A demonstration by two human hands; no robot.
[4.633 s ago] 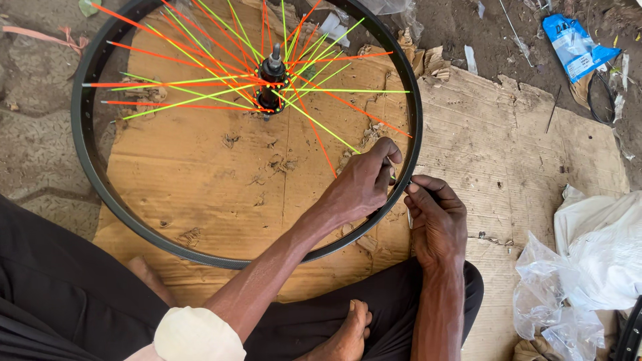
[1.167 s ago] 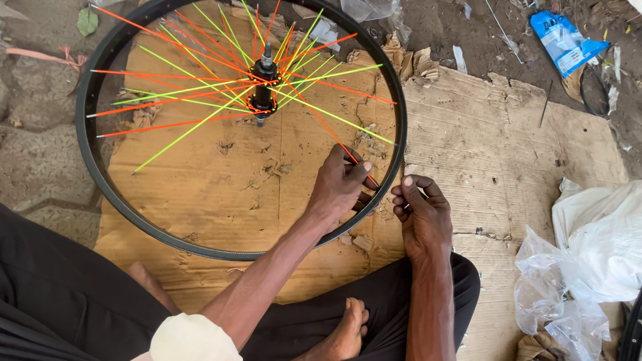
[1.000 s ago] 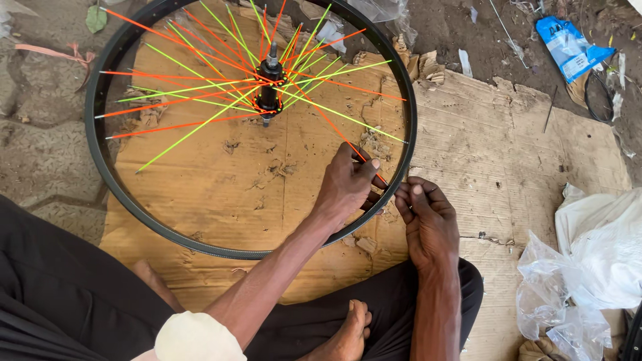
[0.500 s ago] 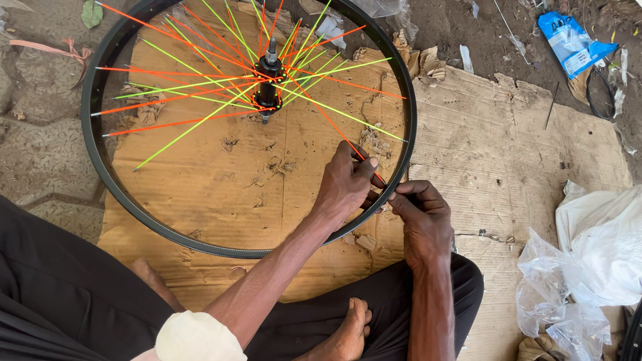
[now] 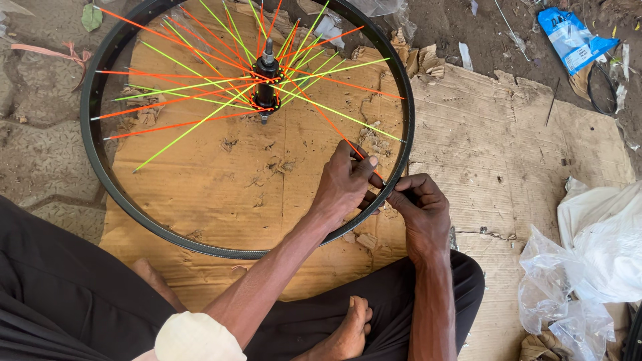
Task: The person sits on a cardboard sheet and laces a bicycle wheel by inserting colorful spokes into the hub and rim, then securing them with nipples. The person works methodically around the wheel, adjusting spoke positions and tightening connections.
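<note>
- Flattened brown cardboard sheet (image 5: 508, 147), torn and scuffed, spread under me as my work mat.
- Grey patterned paving (image 5: 40, 154) to my left, 1 green leaf (image 5: 91, 17) lying on it.
- Dark bare dirt (image 5: 495, 33) beyond the cardboard, littered with scraps.
- 1 blue plastic packet (image 5: 570, 37) at the far right.
- Crumpled clear and white plastic bags (image 5: 588, 261) to my right.
- Soft, even daylight.

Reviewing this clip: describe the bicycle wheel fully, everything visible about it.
The bicycle wheel lies flat on worn cardboard, a black rim with no tyre visible. A dark hub stands at its centre, axle pointing up. Orange and yellow-green spokes fan out from it; several stop short of the rim. At the rim's right side the left hand pinches an orange spoke, and the right hand meets it from outside the rim.
</note>
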